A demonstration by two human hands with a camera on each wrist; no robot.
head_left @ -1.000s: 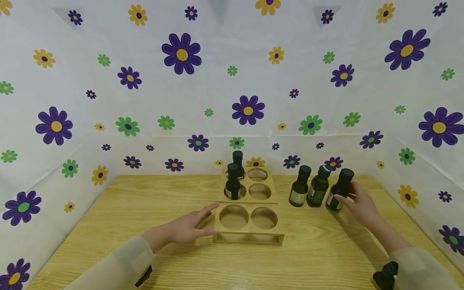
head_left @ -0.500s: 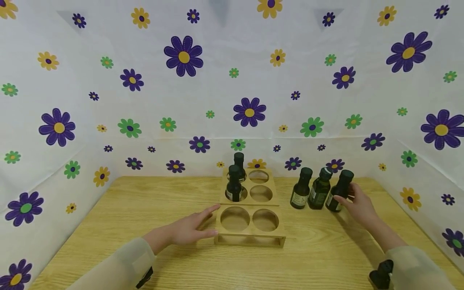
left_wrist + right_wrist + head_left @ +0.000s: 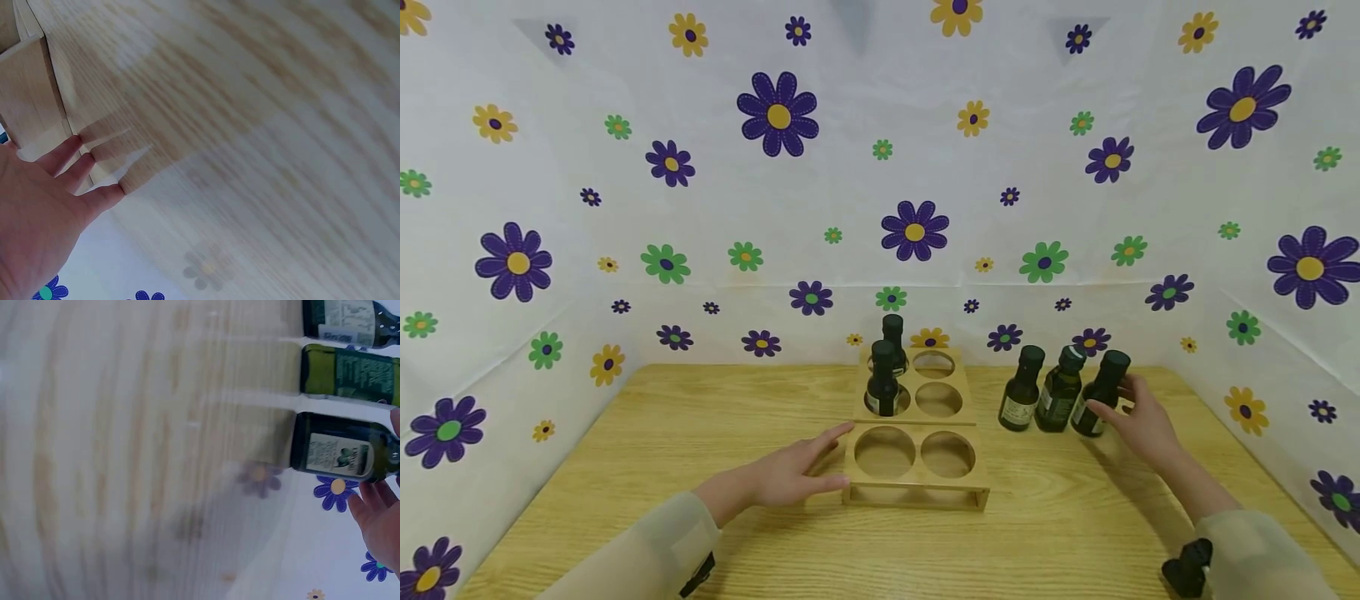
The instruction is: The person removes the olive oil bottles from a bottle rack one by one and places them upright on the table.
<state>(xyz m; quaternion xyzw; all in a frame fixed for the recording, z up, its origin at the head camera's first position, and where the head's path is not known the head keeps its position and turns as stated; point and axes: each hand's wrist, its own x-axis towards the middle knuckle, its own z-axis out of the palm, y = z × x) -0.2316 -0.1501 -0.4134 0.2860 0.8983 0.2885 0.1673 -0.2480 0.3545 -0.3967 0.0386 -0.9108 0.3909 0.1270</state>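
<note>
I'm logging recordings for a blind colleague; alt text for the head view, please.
A person's right hand holds the rightmost of three dark capped bottles on a wood-grain table. Their left hand is at the left side of a wooden bottle rack with two bottles in left-side holes. Floral cloth hangs behind.

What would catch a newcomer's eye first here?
The flowered backdrop behind the table stands out most, with bold purple daisies. Next comes the wooden rack mid-table, two dark bottles in its left side; to its right, the right hand holds the rightmost bottle of three.
</note>
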